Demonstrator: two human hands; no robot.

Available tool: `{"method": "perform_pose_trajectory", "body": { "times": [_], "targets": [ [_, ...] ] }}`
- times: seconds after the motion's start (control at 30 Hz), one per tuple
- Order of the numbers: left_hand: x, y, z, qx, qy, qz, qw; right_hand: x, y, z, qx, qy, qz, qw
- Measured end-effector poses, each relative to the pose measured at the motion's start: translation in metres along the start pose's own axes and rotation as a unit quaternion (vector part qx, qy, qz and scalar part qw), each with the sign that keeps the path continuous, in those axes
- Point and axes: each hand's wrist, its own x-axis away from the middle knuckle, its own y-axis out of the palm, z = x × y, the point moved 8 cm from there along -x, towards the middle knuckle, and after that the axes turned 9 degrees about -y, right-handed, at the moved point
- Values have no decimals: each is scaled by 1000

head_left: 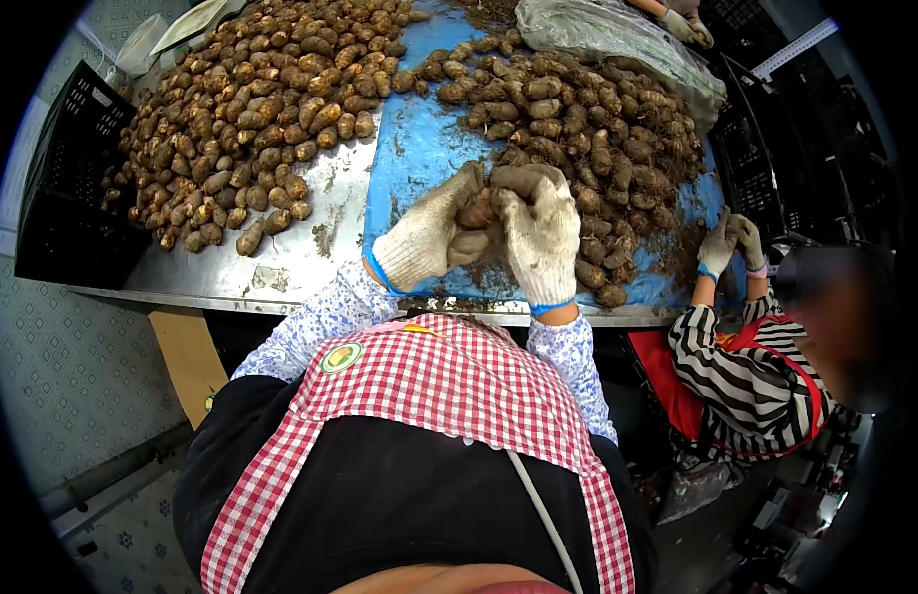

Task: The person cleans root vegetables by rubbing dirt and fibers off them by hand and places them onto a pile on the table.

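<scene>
A brown taro (477, 211) is held between my two gloved hands, over the blue sheet at the table's front. My left hand (426, 233), in a dirty white knit glove, is closed around its left side. From the right, my right hand (541, 230) closes on the same taro with bent fingers; its fingertips are partly hidden. Just beyond my hands lies a heap of hairy, soil-covered taros (607, 148). On the bare metal to the left spreads a larger pile of smoother taros (271, 99).
The blue sheet (399, 129) covers part of the metal table (330, 183). A black crate (73, 178) stands at the left edge, and more crates (751, 148) at the right. Clear plastic bag (617, 45) lies behind the heap. A co-worker's gloved hands (731, 243) are at right.
</scene>
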Motion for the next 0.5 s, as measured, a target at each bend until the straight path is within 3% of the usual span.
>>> {"method": "perform_pose_trajectory", "body": {
  "times": [0.03,0.07,0.1,0.17,0.2,0.23,0.27,0.3,0.33,0.37,0.4,0.43,0.5],
  "targets": [
    [0,-5,-3,16,-4,4,1000,-2,2,3,34,-5,-20,999],
    [-7,6,-7,70,-40,-100,992,-3,2,19,68,83,-14,994],
    [-6,3,-6,74,-38,-105,991,-1,4,46,54,119,-15,991],
    [0,6,6,82,-25,-117,989,3,-10,37,298,-48,81,950],
    [2,8,12,87,-14,-123,988,8,-7,53,104,104,-2,989],
    [3,5,16,91,1,-101,991,9,-3,45,-19,59,9,998],
    [2,2,17,93,13,-78,992,15,4,45,-119,87,11,989],
    [1,-1,19,93,23,-57,994,14,9,37,-114,69,-23,991],
    [3,-13,20,37,53,30,997,11,12,24,-110,50,-56,991],
    [5,-11,32,-163,159,57,972,7,15,23,-65,75,-84,991],
    [7,-3,38,-355,257,83,895,4,18,21,-20,97,-115,988],
    [7,0,33,-297,208,104,926,-5,17,6,119,70,-156,978],
    [14,11,29,-245,154,124,949,-1,22,7,74,52,-170,981]
  ]
}}
